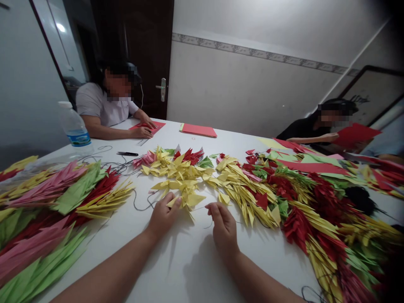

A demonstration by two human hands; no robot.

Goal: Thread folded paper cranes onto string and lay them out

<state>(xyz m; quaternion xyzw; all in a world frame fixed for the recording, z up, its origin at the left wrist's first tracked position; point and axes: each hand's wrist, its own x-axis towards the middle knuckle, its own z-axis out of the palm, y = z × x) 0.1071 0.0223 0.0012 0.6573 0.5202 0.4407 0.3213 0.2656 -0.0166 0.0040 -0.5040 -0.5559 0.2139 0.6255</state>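
Right at the centre of the worktop (104, 248), the left hand (163, 215) has its fingers pinched on a yellow paper fold (186, 200), at the near edge of a loose yellow heap. The right hand (224, 225) sits apart from it, fingers bunched beside a thin thread (202, 209); whether it's actually gripping that thread, I can't tell from here.

Flanking them are long strings of folded paper: pink, green and yellow on the left (53, 202), red, yellow and green on the right (303, 210). Loose dark thread (118, 167) trails by the black-handled scissors (128, 153), and a snag there could drag the pieces out of place. Crowding is the risk: one careless sweep of a wrist could crush those light paper points. Beyond the heap stands a water bottle (74, 124), and a spill would soak the paper. Across the worktop, one person (101, 103) has a hand on red paper (148, 127), and another person (307, 130) sits at the far right.
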